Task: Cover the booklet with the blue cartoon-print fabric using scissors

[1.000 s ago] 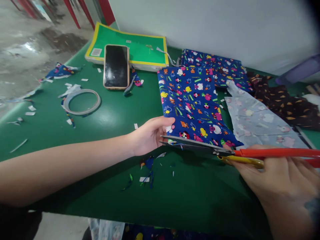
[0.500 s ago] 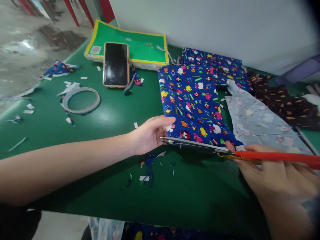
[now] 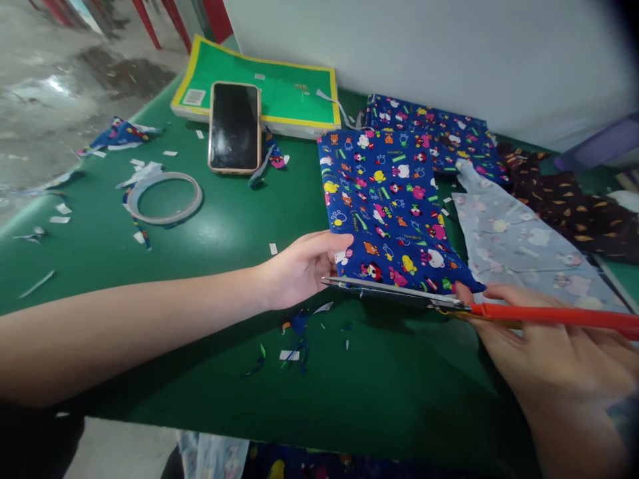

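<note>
My left hand pinches the lower left corner of a blue cartoon-print cloth, thumb on top and fingers beneath. My right hand is wrapped round the red handle of a pair of scissors. Their blades lie nearly together along the cloth's near edge, tips pointing left and close to my left fingers. A right fingertip touches the cloth's lower right corner. Small blue cloth scraps lie on the green table just below the blades.
Behind my left arm are a tape roll, a phone leaning on a green book, and scattered scraps. Folded blue cloth, pale cloth and brown cloth lie at right, by a white wall.
The whole view has shifted slightly. Both hands, the cloth and the scissors keep nearly the same positions, with the blades still along the near edge.
</note>
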Available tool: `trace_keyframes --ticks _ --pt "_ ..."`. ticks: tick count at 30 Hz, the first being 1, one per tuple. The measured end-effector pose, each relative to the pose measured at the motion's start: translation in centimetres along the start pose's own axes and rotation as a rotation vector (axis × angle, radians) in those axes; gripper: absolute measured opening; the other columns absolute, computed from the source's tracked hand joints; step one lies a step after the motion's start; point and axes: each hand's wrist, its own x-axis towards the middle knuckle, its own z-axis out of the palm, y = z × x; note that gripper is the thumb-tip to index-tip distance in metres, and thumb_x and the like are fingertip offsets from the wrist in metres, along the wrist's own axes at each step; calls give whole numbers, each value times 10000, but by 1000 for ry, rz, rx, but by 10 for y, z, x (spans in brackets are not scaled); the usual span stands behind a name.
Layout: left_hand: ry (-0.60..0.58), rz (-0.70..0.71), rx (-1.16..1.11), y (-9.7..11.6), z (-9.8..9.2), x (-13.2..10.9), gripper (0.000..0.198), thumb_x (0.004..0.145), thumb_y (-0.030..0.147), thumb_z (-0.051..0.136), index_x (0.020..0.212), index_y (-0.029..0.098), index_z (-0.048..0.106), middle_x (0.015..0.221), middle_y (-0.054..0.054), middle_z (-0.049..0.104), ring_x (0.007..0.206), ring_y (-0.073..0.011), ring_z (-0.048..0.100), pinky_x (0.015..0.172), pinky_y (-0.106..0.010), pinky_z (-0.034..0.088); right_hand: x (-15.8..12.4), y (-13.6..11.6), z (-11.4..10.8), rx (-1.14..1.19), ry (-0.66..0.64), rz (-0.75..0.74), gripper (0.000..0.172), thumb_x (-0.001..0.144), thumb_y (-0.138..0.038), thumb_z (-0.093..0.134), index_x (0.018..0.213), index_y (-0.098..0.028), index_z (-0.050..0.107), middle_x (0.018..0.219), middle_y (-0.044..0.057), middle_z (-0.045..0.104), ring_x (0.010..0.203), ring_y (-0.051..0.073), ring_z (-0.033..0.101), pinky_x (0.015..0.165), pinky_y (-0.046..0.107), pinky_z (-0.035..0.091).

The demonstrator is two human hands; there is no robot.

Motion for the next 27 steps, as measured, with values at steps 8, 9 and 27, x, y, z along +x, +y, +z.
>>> trace_keyframes --ticks 8,9,27 --pt "46 2 8 1 2 -1 347 777 357 696 1066 171 651 1035 -68 731 1118 -251 620 1026 -401 410 -5 2 4 70 8 -28 337 654 -339 780 924 -182 652 677 -1 693 616 151 618 583 263 397" --pt "58 8 -2 1 3 -1 348 770 348 704 1064 170 648 1038 -70 729 1119 -249 618 1031 -402 405 -3 2 4 83 10 -25 345 647 -326 787 928 -181 650 697 1 701 625 150 621 602 261 410" --pt "169 -13 99 4 12 -2 318 821 237 631 1125 147 604 1046 -81 719 1024 -232 652 967 -409 469 -9 7 18 178 -212 449 238 624 -253 657 735 -229 449 587 -16 489 557 168 513 483 277 316"
